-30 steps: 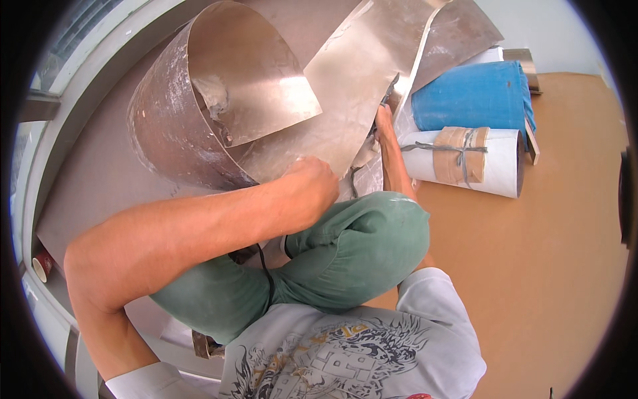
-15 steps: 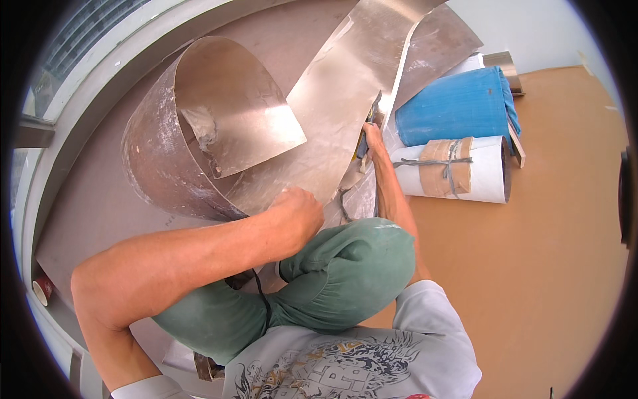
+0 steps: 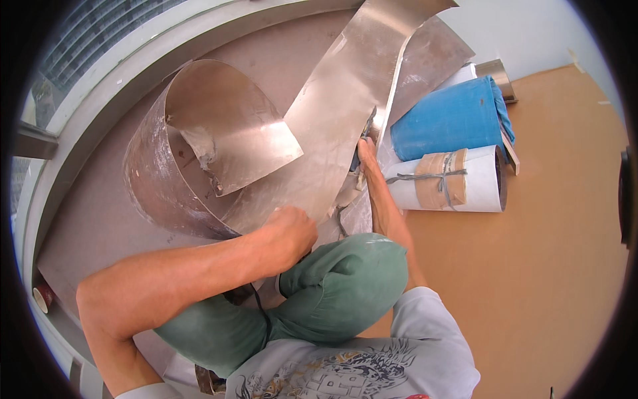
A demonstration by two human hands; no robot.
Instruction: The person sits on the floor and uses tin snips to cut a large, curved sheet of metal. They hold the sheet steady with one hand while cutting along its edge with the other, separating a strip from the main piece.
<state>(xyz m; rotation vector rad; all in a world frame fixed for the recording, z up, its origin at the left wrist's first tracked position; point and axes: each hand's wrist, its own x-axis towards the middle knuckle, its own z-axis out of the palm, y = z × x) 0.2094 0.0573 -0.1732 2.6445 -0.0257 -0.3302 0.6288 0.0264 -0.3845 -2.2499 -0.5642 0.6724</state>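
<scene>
A long, thin brown-silver metal sheet (image 3: 339,86) runs away from me, its near left part curled into a big open roll (image 3: 149,166). My right hand (image 3: 365,150) is closed round a dark hand tool (image 3: 355,161) at the sheet's right edge. The tool's narrow pointed end rises past my fingers along that edge; its exact kind is hard to make out. My left hand (image 3: 292,234) is a fist at the near edge of the sheet, just above my knee. Its fingertips are turned under, so what they grip is hidden.
Right of the sheet lie a blue wrapped roll (image 3: 445,116) and a white roll (image 3: 484,179) tied with a dark strip over brown card. Another sheet (image 3: 432,56) lies beyond. A curved window sill (image 3: 73,120) borders the left; a red-and-white cup (image 3: 44,298) lies beside it.
The whole view has shifted, so most things sit a little lower in it. Both hands keep nearly the same places against the sheet and the same closed grips.
</scene>
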